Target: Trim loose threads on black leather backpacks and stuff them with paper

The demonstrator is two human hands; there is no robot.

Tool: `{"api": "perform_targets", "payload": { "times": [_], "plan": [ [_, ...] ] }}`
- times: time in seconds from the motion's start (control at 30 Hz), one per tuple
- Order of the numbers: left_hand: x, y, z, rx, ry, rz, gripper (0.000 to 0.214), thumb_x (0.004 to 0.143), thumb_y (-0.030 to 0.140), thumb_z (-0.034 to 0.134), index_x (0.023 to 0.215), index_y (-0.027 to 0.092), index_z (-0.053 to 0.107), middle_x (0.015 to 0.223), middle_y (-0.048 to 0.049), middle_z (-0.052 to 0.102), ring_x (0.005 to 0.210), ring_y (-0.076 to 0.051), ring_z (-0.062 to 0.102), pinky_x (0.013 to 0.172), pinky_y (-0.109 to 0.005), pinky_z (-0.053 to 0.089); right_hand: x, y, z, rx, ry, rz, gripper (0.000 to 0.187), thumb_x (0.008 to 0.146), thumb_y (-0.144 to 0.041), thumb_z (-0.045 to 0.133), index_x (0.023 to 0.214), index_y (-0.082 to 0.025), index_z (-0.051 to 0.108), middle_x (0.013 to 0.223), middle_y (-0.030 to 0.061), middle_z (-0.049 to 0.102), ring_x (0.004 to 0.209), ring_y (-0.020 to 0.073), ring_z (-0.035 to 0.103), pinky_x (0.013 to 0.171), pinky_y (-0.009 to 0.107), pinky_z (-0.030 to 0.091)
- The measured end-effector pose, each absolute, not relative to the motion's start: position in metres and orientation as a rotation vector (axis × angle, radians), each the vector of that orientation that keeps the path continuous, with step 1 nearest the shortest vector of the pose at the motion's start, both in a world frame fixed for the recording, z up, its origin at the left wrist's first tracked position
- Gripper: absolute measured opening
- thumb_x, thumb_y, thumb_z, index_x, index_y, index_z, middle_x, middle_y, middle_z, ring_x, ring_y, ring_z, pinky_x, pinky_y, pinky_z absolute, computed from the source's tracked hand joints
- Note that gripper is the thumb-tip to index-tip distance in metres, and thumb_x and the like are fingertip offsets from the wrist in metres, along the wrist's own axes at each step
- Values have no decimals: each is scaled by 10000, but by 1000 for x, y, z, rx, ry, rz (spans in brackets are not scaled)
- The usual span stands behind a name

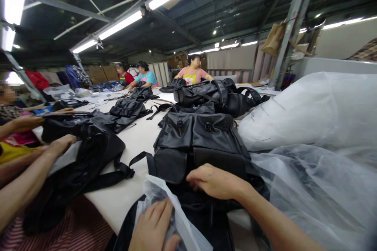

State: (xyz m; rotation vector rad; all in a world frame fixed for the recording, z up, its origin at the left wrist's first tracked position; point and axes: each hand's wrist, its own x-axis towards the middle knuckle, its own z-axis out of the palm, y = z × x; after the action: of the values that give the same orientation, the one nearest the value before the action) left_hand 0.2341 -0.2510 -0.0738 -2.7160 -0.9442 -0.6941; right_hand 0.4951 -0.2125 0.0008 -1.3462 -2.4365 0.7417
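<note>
My left hand [154, 225] is closed around a clear plastic bag [185, 221] at the bottom of the view, its fingers bent over the film. My right hand [213, 182] is at the lower front of a black backpack [213, 131], fingers curled in at the edge below its pockets; the fingertips are partly hidden. The backpack lies on the table with two buckled front pockets facing up. Under both hands is more black bag material [203, 219], partly covered by the plastic and my arm.
More black backpacks [200, 94] are piled behind. White plastic sheeting [303, 110] bulges at the right. To the left, a co-worker's hands [60, 145] hold another black bag [97, 149] on the white table [143, 137]. Several other people work farther along.
</note>
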Motion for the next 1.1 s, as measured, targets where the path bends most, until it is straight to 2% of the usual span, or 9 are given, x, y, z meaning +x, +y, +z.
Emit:
{"api": "perform_targets", "payload": {
  "times": [0.1,0.23,0.47,0.57,0.67,0.73,0.8,0.93,1.1],
  "plan": [
    [251,-241,-40,-2889,-992,-649,259,947,226,489,1145,220,655,1078,-72,703,996,-227,648,876,-338,562,478,-228,5,-1569,-2594,733,351,812,7,434,984,-69,729,1002,169,742,973,247,701,785,266,506],
    [278,-229,-26,-3016,-1069,-649,278,930,116,399,933,181,669,1090,-107,682,1059,-248,622,932,-406,542,473,-234,10,-1756,-2502,653,356,797,20,418,984,-22,719,999,237,722,976,323,698,777,334,512],
    [286,-222,-27,-3179,-1531,-243,215,984,185,358,862,207,533,913,-41,630,874,-211,621,796,-359,507,509,-208,-1,-1861,-2308,522,400,879,-20,384,1130,-95,686,1104,160,720,1049,234,682,883,283,486],
    [287,-224,-27,-3183,-1543,-179,212,963,123,340,878,211,513,991,-50,629,961,-216,614,838,-353,484,514,-201,-6,-1867,-2260,455,433,899,-17,378,1223,-125,643,1199,123,691,1144,210,636,949,270,462],
    [292,-222,-26,-3152,-1475,-82,244,933,77,326,874,208,523,996,-66,650,961,-228,624,819,-348,488,507,-199,-9,-1921,-2259,396,414,885,-5,413,1176,-137,676,1173,126,698,1136,238,636,941,301,475],
    [296,-219,-23,-3141,-1411,12,269,892,37,333,904,198,549,973,-74,667,936,-231,642,801,-340,501,498,-201,-11,-1979,-2274,360,381,879,-1,416,1110,-100,703,1125,177,698,1063,285,664,877,349,506],
    [297,-214,-19,-3160,-1354,97,350,855,8,343,1058,167,579,1029,-98,684,984,-236,656,852,-351,515,491,-205,-12,-2000,-2297,321,340,882,-27,439,1091,-65,704,1159,224,665,1045,318,662,852,382,518],
    [296,-209,-17,-3237,-1183,136,577,891,45,358,1459,138,381,1440,-142,529,1319,-223,510,1097,-390,418,486,-212,-13,-1961,-2338,281,314,801,-159,657,1103,-82,695,1259,204,610,1092,330,629,894,373,518],
    [297,-211,-19,-3241,-1084,252,616,868,37,358,1472,150,390,1563,-100,382,1458,-182,309,1212,-390,265,485,-207,-22,-2001,-2292,193,333,754,-29,617,1069,-93,703,1187,186,642,1011,299,657,817,360,536]
  ]
}}
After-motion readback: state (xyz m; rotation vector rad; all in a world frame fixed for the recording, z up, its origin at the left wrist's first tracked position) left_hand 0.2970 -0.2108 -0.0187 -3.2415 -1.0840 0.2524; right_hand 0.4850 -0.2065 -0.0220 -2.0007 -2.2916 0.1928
